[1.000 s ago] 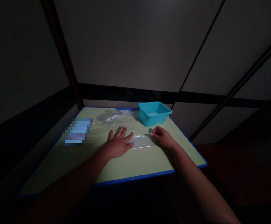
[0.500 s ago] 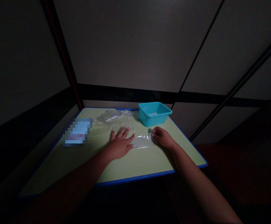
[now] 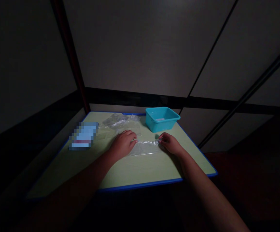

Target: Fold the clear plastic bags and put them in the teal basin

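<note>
A clear plastic bag (image 3: pixel 146 148) lies flat on the table between my two hands, its far edge slightly lifted and shiny. My left hand (image 3: pixel 123 144) is closed, thumb and fingers pinching the bag's far edge at its left end. At the right end of that same edge, my right hand (image 3: pixel 169 143) pinches the plastic between thumb and fingertips. Beyond my left hand rests a crumpled heap of clear plastic bags (image 3: pixel 117 120). Just behind my right hand stands a turquoise plastic basin (image 3: pixel 161 125), with something pale inside that I cannot make out.
The pale yellow-green table (image 3: pixel 140 172) has a blue rim. On its left side lies a flat, pixelated rectangular object (image 3: pixel 84 136). A panelled wall (image 3: pixel 135 51) rises directly behind the table, and the surroundings are dark.
My left hand has gone from lying flat with fingers spread to pinching the bag's far edge. The right hand keeps its pinch. The view has shifted slightly.
</note>
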{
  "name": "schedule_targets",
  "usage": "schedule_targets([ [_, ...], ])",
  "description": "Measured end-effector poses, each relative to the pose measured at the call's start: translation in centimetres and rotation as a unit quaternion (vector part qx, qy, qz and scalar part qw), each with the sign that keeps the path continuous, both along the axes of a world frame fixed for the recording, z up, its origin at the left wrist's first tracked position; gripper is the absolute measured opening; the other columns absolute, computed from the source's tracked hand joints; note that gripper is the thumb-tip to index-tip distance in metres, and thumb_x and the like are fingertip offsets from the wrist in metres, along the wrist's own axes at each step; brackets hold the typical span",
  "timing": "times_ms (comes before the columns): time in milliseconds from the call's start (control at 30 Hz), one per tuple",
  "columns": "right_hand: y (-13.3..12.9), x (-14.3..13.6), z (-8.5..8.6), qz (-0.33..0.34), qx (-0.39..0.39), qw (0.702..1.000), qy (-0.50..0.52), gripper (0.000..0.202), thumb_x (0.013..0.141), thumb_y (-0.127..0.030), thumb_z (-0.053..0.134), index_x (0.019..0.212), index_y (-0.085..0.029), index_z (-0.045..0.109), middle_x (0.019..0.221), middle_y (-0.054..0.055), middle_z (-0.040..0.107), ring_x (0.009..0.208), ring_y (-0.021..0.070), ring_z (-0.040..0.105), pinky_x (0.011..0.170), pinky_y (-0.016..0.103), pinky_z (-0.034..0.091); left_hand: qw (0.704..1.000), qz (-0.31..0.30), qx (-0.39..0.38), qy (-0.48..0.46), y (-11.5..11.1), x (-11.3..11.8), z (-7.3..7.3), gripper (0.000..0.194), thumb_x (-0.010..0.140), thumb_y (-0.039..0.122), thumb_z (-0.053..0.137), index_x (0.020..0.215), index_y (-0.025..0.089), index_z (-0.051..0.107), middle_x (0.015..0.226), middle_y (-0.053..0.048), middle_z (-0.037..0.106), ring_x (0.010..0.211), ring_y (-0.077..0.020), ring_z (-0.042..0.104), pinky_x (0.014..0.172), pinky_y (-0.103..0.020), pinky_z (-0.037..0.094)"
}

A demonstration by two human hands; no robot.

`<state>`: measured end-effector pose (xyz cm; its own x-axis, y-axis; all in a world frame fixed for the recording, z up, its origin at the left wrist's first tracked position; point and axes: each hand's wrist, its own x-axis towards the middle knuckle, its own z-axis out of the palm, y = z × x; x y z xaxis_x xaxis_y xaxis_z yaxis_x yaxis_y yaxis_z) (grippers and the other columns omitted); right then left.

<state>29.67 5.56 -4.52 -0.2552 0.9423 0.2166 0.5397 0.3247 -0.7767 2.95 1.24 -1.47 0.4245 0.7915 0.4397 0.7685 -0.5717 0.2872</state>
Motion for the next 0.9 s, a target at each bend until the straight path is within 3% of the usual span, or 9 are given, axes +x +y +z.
schedule_targets([
  [333,0.2,0.1,-0.4,-0.007,-0.020,1.000,0.002,0.029,0.071,-0.043,0.057,0.080,-0.016,0.056,0.065,0.002,0.060,0.056,0.0130,0.048,0.052,0.025,0.037,0.987,-0.134,-0.045,0.073,-1.0,1.2,-0.5,0.016,0.085,0.025,0.054,0.095,0.018,0.063,0.096,-0.005,0.062,0.092,-0.0183,0.055,0.082,-0.029,0.043],
  [433,0.2,0.0,-0.4,-0.008,-0.037,0.999,-0.004,0.034,0.072,-0.045,0.058,0.084,-0.013,0.061,0.064,0.003,0.060,0.054,0.0124,0.047,0.049,0.024,0.036,0.985,-0.149,-0.049,0.070,-1.1,1.1,-0.6,0.018,0.086,0.026,0.052,0.096,0.018,0.065,0.103,-0.006,0.063,0.096,-0.0185,0.056,0.086,-0.030,0.043],
  [533,0.1,0.0,-0.3,-0.005,-0.037,0.999,-0.015,0.034,0.073,-0.045,0.057,0.079,-0.012,0.062,0.062,0.004,0.060,0.053,0.0122,0.046,0.048,0.024,0.035,0.988,-0.144,-0.031,0.043,-1.3,1.0,-0.5,0.023,0.088,0.029,0.048,0.105,0.021,0.064,0.113,-0.006,0.060,0.104,-0.0191,0.054,0.091,-0.032,0.041],
  [633,0.0,0.0,-0.1,-0.003,-0.036,0.999,-0.033,0.033,0.072,-0.045,0.057,0.073,-0.013,0.061,0.061,0.004,0.059,0.053,0.0125,0.046,0.049,0.025,0.034,0.992,-0.120,-0.004,0.028,-1.6,1.2,0.1,0.026,0.089,0.029,0.048,0.110,0.021,0.060,0.110,-0.006,0.059,0.103,-0.0196,0.052,0.090,-0.033,0.042],
  [767,-0.2,-0.1,0.3,-0.010,-0.028,0.998,-0.049,0.030,0.069,-0.044,0.059,0.069,-0.014,0.059,0.062,0.003,0.059,0.056,0.0138,0.047,0.052,0.026,0.035,0.994,-0.058,-0.012,0.090,-1.6,1.5,0.3,0.019,0.086,0.024,0.052,0.102,0.018,0.060,0.102,-0.007,0.057,0.098,-0.0216,0.051,0.085,-0.034,0.043],
  [900,-0.4,-0.1,0.6,-0.012,-0.024,0.998,-0.054,0.032,0.066,-0.047,0.063,0.063,-0.016,0.054,0.058,0.001,0.056,0.055,0.0132,0.045,0.051,0.026,0.034,0.990,-0.042,-0.039,0.130,-1.3,1.5,-0.3,0.022,0.082,0.028,0.060,0.102,0.019,0.060,0.103,-0.007,0.057,0.102,-0.0236,0.048,0.086,-0.036,0.041],
])
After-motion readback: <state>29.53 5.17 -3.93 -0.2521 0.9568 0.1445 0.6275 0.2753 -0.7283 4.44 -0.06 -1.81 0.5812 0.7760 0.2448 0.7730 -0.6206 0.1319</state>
